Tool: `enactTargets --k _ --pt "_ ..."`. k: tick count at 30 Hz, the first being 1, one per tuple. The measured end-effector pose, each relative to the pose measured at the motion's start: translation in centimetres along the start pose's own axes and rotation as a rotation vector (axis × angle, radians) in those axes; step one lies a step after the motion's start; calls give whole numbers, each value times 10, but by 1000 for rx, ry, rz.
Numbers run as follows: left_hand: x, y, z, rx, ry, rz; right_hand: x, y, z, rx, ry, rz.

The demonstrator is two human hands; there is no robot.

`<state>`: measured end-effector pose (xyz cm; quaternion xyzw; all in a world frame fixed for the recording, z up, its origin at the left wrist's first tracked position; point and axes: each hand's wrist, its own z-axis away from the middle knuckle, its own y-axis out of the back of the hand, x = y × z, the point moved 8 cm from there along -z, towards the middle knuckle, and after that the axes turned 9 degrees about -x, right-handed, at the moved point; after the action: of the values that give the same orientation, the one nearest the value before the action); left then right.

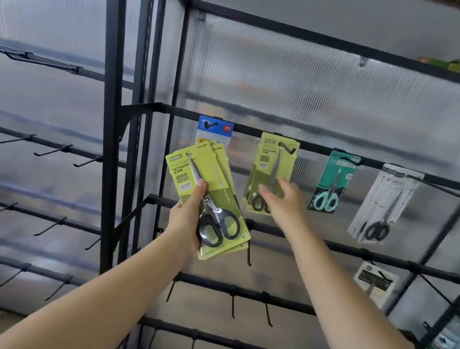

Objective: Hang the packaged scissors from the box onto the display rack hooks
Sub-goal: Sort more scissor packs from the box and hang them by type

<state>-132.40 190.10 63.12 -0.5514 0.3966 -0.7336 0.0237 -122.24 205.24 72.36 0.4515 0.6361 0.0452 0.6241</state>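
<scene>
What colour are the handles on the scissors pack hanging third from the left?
Light teal handles on a dark green card, seen in the head view.

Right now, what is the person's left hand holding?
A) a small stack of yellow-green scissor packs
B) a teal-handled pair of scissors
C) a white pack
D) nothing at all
A: the left hand grips a fanned stack of yellow-green scissor packs, thumb across the front one.
</scene>
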Motion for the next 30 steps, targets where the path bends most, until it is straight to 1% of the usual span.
enactTargets --k 2,3,4,5,6,9,11,14,16,18,20,22,25,27,30 --pt "-2 0 2 -5 5 -3 -18 -27 23 -176 112 -183" --pt "-4 -2 3 -22 7 0 -22 -40 35 -256 132 -229" --pt "-5 -4 4 -49 10 10 -23 -50 43 -288 143 -224" --pt "-7 -7 6 -74 19 19 -22 -53 46 -255 184 -220" --pt "-8 -10 8 -94 31 23 -17 -54 48 -183 216 -232" --pt "-18 -21 14 -152 91 3 1 -49 54 0 205 -427" --pt "-24 -26 18 -174 123 5 8 -45 56 77 188 -502" --pt "-29 -33 23 -221 165 69 19 -36 60 194 163 -587" --pt "-32 -33 23 -218 184 109 22 -30 64 237 183 -634" --pt "-34 -33 22 -196 179 88 25 -27 69 238 219 -640" --pt "-31 -31 19 -150 121 37 26 -22 74 265 264 -637" --pt "-26 -28 15 -105 53 10 26 -11 76 326 298 -653" --pt "-19 -20 10 -61 -4 17 33 11 75 440 280 -700" --pt "-16 -13 8 -41 -15 18 39 22 75 479 275 -641" --pt "-13 -5 8 -27 -18 -4 42 25 75 449 280 -472"
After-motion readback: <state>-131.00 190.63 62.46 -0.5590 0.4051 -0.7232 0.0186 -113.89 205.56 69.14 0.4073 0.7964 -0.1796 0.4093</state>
